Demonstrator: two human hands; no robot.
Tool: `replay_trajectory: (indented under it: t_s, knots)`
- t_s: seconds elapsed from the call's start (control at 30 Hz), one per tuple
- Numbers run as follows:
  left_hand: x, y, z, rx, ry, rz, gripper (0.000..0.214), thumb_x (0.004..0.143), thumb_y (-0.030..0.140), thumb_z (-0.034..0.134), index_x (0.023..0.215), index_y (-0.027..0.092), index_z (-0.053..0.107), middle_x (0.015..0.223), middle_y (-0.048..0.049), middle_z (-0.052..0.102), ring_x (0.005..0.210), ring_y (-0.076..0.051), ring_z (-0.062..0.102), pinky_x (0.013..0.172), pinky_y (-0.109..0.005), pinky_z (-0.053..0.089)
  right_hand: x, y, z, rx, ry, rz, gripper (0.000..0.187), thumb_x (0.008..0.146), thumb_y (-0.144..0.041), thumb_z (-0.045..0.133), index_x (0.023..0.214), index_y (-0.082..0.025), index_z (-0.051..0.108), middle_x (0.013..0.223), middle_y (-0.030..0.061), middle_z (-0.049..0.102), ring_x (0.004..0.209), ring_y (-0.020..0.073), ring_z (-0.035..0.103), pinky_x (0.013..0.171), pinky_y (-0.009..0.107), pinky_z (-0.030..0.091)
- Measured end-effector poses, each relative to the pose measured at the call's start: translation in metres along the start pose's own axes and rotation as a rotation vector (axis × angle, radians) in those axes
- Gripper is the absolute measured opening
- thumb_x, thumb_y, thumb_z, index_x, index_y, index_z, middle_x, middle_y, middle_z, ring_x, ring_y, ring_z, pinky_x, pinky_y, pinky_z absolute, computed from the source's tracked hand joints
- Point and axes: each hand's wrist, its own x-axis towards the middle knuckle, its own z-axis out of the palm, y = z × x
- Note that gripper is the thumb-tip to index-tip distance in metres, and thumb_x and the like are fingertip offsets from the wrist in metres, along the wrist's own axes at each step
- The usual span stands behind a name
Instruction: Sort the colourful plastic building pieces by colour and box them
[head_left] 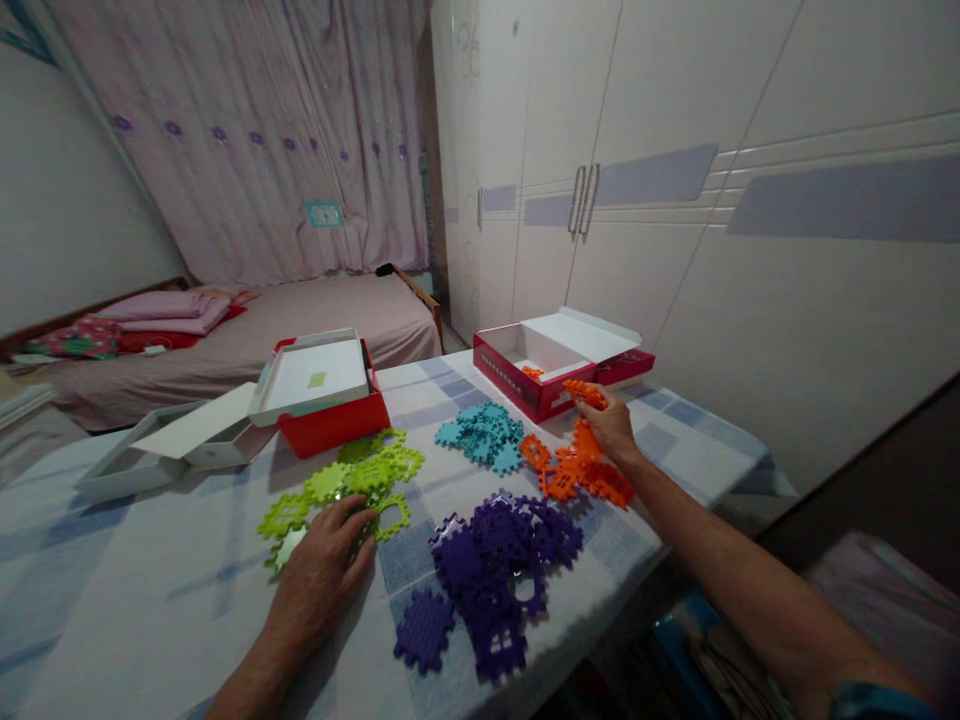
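Observation:
My right hand is closed on orange interlocking plastic pieces, held up beside the front right corner of an open red box. Below that hand lies a pile of orange toothed pieces. A few orange pieces show inside the box. My left hand rests with its fingers apart on the near edge of a pile of lime green pieces. Nothing shows in its grasp, though the fingertips partly cover the pieces beneath. Between my hands is a heap of dark purple pieces.
Teal pieces lie behind the purple heap. At the left back stand a red box with a white tray on it and an open grey-white box. A checked cloth covers the table. Behind are a bed and wardrobe.

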Motion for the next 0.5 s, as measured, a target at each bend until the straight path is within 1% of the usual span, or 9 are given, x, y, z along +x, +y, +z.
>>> replay_trajectory:
  t_s: [0.07,0.17,0.2,0.27,0.33,0.4,0.47,0.5]
  knots:
    - [0.0,0.0,0.001,-0.001,0.004,0.004,0.03,0.087,0.034,0.05,0.103,0.02,0.07,0.117,-0.011,0.064,0.107,-0.027,0.061,0.093,-0.045,0.053,0.013,-0.011,0.002,0.0,0.06,-0.045,0.038,0.071,-0.044,0.061,0.095,-0.016,0.068,0.082,0.005,0.07,0.071,0.0192,0.062,0.067,0.031,0.049]
    - [0.0,-0.001,0.002,0.005,0.002,0.006,0.03,0.087,0.033,0.049,0.103,0.02,0.07,0.117,-0.0112,0.064,0.108,-0.027,0.061,0.093,-0.046,0.052,0.047,-0.033,0.01,-0.041,0.148,-0.124,0.034,0.074,-0.043,0.059,0.094,-0.017,0.067,0.083,0.0042,0.069,0.073,0.0182,0.062,0.07,0.03,0.048]
    - [0.0,-0.001,0.002,0.007,-0.001,0.006,0.031,0.087,0.033,0.049,0.104,0.02,0.07,0.117,-0.0115,0.064,0.108,-0.027,0.061,0.093,-0.046,0.052,0.06,-0.04,0.014,-0.067,0.169,-0.131,0.033,0.075,-0.042,0.058,0.094,-0.017,0.066,0.084,0.0044,0.069,0.074,0.0184,0.062,0.072,0.03,0.048]
    - [0.0,-0.002,0.003,0.009,-0.007,0.007,0.031,0.087,0.034,0.048,0.104,0.019,0.07,0.118,-0.0121,0.063,0.109,-0.028,0.06,0.093,-0.047,0.052,0.088,-0.053,0.023,-0.151,0.186,-0.096,0.029,0.078,-0.037,0.056,0.095,-0.016,0.066,0.085,0.0058,0.069,0.077,0.0195,0.063,0.076,0.032,0.049]
    - [0.0,-0.003,0.003,0.01,-0.012,0.012,0.032,0.088,0.034,0.048,0.104,0.018,0.07,0.118,-0.0125,0.063,0.109,-0.028,0.06,0.093,-0.047,0.052,0.109,-0.062,0.031,-0.252,0.132,-0.037,0.032,0.078,-0.034,0.057,0.101,-0.015,0.065,0.094,0.0094,0.069,0.087,0.0223,0.064,0.083,0.035,0.048]
    - [0.0,-0.003,0.002,0.011,-0.016,0.016,0.032,0.088,0.035,0.047,0.105,0.018,0.07,0.118,-0.0126,0.063,0.109,-0.028,0.06,0.093,-0.047,0.052,0.119,-0.064,0.034,-0.356,0.043,-0.002,0.045,0.076,-0.036,0.062,0.114,-0.013,0.062,0.112,0.0147,0.066,0.103,0.0269,0.061,0.092,0.04,0.046]
    - [0.0,-0.002,0.002,0.011,-0.019,0.014,0.032,0.088,0.034,0.047,0.105,0.019,0.07,0.118,-0.0124,0.063,0.109,-0.027,0.06,0.093,-0.046,0.052,0.114,-0.058,0.032,-0.437,-0.007,-0.015,0.058,0.074,-0.038,0.065,0.126,-0.012,0.055,0.128,0.0187,0.057,0.118,0.0311,0.054,0.098,0.045,0.043]
    - [-0.001,-0.002,0.001,0.011,-0.018,0.009,0.032,0.088,0.034,0.048,0.105,0.019,0.07,0.118,-0.0123,0.063,0.109,-0.027,0.06,0.093,-0.046,0.052,0.106,-0.053,0.028,-0.462,-0.015,-0.042,0.06,0.075,-0.037,0.064,0.128,-0.012,0.054,0.133,0.0195,0.053,0.122,0.032,0.051,0.1,0.046,0.041]
